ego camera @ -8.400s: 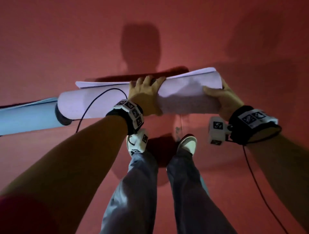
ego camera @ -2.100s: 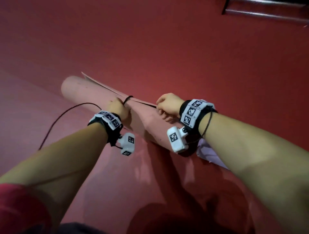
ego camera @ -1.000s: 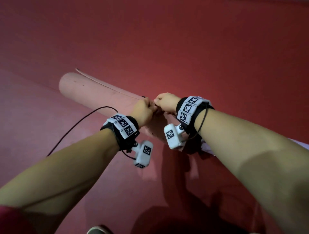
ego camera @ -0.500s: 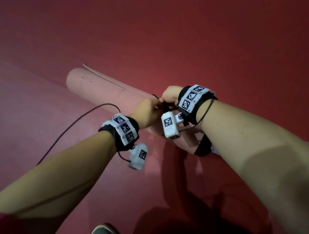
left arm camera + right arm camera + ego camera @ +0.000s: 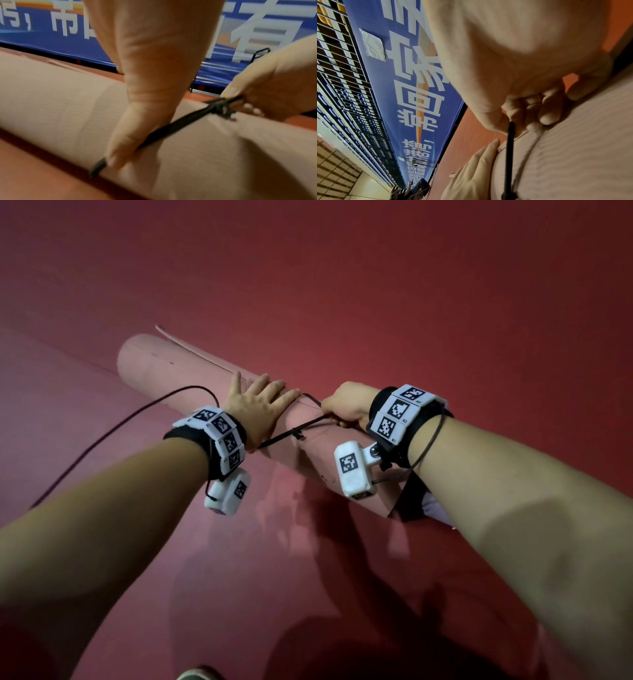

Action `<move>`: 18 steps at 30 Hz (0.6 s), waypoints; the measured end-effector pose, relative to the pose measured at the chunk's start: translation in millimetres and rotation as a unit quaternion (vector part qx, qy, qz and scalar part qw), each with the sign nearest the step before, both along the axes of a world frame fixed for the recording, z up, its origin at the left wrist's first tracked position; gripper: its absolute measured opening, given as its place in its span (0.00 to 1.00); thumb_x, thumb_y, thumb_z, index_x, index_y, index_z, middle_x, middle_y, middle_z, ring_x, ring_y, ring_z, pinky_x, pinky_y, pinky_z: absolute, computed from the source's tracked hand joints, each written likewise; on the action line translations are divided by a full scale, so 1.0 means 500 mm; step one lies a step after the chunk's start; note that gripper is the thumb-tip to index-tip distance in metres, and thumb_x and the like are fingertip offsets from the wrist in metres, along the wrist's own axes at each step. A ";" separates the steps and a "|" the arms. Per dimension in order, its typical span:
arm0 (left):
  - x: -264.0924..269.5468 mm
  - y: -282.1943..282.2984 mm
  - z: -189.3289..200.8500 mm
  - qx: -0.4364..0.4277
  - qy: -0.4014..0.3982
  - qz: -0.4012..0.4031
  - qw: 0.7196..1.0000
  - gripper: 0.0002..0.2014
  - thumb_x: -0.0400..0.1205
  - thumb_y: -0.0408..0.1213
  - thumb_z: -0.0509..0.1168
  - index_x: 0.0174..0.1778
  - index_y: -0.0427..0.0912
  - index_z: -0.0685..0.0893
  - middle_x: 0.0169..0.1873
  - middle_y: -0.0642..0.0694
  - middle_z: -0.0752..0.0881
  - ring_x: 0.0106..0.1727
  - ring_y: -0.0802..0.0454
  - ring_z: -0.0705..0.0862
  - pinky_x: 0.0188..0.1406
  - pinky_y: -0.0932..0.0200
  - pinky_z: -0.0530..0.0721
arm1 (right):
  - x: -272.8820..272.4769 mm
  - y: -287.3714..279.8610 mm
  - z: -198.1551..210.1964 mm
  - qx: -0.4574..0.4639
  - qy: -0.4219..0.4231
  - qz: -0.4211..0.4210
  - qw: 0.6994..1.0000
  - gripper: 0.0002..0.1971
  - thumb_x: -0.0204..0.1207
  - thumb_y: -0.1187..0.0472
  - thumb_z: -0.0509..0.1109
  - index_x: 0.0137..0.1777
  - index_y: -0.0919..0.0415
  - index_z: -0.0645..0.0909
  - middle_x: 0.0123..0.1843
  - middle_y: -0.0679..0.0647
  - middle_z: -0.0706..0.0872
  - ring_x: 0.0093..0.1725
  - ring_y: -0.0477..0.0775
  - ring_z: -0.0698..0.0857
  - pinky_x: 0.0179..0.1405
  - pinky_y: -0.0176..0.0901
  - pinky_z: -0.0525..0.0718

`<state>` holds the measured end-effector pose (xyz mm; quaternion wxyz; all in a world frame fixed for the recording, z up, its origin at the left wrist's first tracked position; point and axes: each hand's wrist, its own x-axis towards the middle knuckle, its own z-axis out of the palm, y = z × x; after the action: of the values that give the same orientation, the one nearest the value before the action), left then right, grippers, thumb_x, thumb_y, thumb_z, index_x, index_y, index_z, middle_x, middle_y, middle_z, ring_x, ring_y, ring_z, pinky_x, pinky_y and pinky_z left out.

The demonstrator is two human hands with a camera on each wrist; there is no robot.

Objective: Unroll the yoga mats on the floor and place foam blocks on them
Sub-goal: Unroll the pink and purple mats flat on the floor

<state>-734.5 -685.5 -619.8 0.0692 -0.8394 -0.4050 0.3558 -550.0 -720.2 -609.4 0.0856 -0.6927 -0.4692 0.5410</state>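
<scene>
A rolled pink yoga mat [image 5: 191,381] lies slanted on the red floor [image 5: 411,302], from upper left to lower right. A thin black band [image 5: 291,433] is looped round it near the middle. My left hand [image 5: 260,402] lies flat on top of the roll with its fingers spread, just left of the band. In the left wrist view the roll [image 5: 51,108] fills the frame and the band [image 5: 180,121] runs under one of that hand's digits. My right hand [image 5: 346,405] pinches the band [image 5: 511,129] with curled fingers. No foam blocks are in view.
A paler pink strip of floor or mat [image 5: 51,422] lies to the left of the roll. A black cable [image 5: 113,433] trails from my left wrist. A pale corner of another mat [image 5: 435,505] shows under my right forearm. A blue banner [image 5: 51,40] stands at the far edge.
My left hand has opened from a fist and now lies flat on the roll. My right hand has kept its pinch and drawn the band taut toward the right.
</scene>
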 end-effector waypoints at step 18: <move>-0.030 -0.018 -0.016 0.044 -0.036 -0.014 0.998 0.71 0.56 0.59 0.84 0.85 0.56 0.40 0.84 0.50 0.52 0.85 0.45 0.53 0.75 0.24 0.61 | 0.055 -0.094 0.011 0.025 0.085 -0.053 0.995 0.12 0.77 0.63 0.62 0.32 0.62 0.75 0.28 0.56 0.76 0.22 0.51 0.70 0.22 0.39 0.66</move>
<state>-749.7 -694.6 -627.6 0.0965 -0.8536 -0.4107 0.3057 -522.5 -767.1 -603.7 0.1709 -0.6654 -0.4366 0.5808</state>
